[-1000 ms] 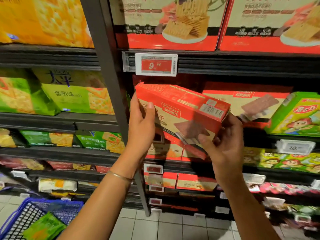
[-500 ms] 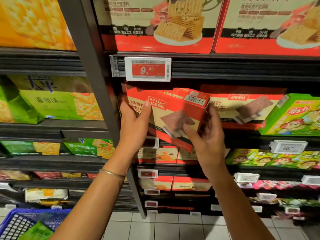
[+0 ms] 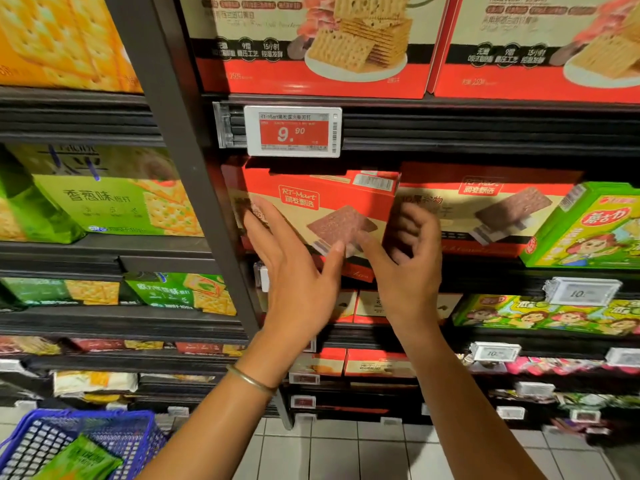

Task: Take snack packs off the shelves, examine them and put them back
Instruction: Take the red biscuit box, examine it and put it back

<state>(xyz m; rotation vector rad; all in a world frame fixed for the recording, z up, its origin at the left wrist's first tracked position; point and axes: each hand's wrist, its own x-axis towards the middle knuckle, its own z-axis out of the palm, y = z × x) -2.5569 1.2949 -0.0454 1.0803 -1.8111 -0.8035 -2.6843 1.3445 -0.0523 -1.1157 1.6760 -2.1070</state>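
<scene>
Red cracker box (image 3: 332, 202): It stands on the shelf (image 3: 485, 271) now, front facing out, right under the white price tag (image 3: 292, 131) that says 9.90. Half a second ago it was tipped and held up in front of the shelf. A second ago it was out even further.
Left hand (image 3: 294, 271): Its grip is let go. The fingers are straight and spread in front of the left part of the box. Before, this hand was wrapped round the box's left edge. A thin bangle (image 3: 249, 379) sits on the wrist.
Right hand (image 3: 408, 271): Its grip is loose too and it holds nothing. The fingers curl softly just beside the box's right edge, and the thumb reaches across the low front corner. Before, it held the box from below on the right.
Next box (image 3: 485, 216): A second red box of the same kind stands just beside the first one, on its right. A green box (image 3: 588, 230) with cartoon children comes after it.
Basket (image 3: 34, 445): A blue basket is low on the left, with a green pack (image 3: 79, 462) inside.
</scene>
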